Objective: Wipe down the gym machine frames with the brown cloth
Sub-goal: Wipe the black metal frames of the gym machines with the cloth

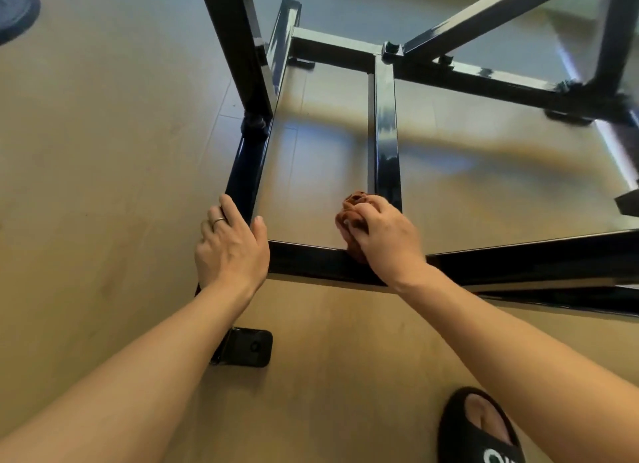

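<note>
A glossy black gym machine frame [383, 134] of square tubes stands on a tan floor, seen from above. My right hand [383, 234] is closed around a bunched brown cloth [352, 207] and presses it where the centre tube meets the near crossbar [311, 260]. My left hand [231, 245], with a ring on one finger, grips the frame's near left corner, fingers over the left side rail [247, 172] and thumb on the inner side. Most of the cloth is hidden under my fingers.
A black rubber foot [249, 347] sticks out below the left corner. My foot in a black slipper [479, 428] stands at the bottom right. An upright black post [238, 48] rises at the left rail, and diagonal tubes [491, 16] cross the top right.
</note>
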`<state>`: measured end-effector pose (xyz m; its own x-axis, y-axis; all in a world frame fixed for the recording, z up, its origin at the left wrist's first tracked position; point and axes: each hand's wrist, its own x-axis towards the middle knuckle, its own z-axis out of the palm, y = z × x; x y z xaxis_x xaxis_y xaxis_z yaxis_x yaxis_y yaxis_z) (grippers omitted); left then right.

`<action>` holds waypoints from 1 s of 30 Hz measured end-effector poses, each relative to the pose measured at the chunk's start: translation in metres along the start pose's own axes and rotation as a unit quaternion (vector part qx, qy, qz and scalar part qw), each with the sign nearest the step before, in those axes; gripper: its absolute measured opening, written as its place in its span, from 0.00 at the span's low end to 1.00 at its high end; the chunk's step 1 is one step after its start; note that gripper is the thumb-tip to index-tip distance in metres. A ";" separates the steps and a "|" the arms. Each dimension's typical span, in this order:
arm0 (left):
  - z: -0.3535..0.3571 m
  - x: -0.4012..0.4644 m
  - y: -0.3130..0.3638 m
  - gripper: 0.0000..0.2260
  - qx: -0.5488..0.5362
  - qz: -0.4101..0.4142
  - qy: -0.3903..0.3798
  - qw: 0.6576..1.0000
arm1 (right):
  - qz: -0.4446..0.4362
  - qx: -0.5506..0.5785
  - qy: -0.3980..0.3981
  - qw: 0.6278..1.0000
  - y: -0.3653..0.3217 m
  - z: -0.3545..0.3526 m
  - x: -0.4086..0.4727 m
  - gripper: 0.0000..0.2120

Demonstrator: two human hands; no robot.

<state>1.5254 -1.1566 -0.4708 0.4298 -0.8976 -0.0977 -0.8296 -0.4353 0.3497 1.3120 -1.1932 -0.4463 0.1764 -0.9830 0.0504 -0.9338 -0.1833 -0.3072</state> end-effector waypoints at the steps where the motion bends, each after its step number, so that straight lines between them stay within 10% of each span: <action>1: 0.001 -0.001 0.000 0.30 0.008 0.006 0.009 1.000 | 0.010 0.001 0.004 1.000 -0.006 0.002 -0.010 0.17; 8: 0.003 0.000 0.001 0.30 -0.002 0.002 0.017 1.000 | -0.097 -0.021 0.031 0.995 -0.009 0.015 -0.075 0.21; 18: 0.001 0.025 0.003 0.33 0.040 0.062 0.019 0.997 | 0.098 -0.076 0.067 0.990 -0.015 0.017 -0.014 0.16; 30: 0.017 0.035 0.019 0.29 0.056 0.048 0.038 0.997 | 0.106 -0.097 0.090 0.986 0.022 0.024 0.092 0.24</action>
<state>1.5186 -1.1977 -0.4837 0.3680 -0.9298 0.0029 -0.9010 -0.3558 0.2484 1.3151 -1.2877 -0.4713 -0.0703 -0.9815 0.1783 -0.9888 0.0450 -0.1421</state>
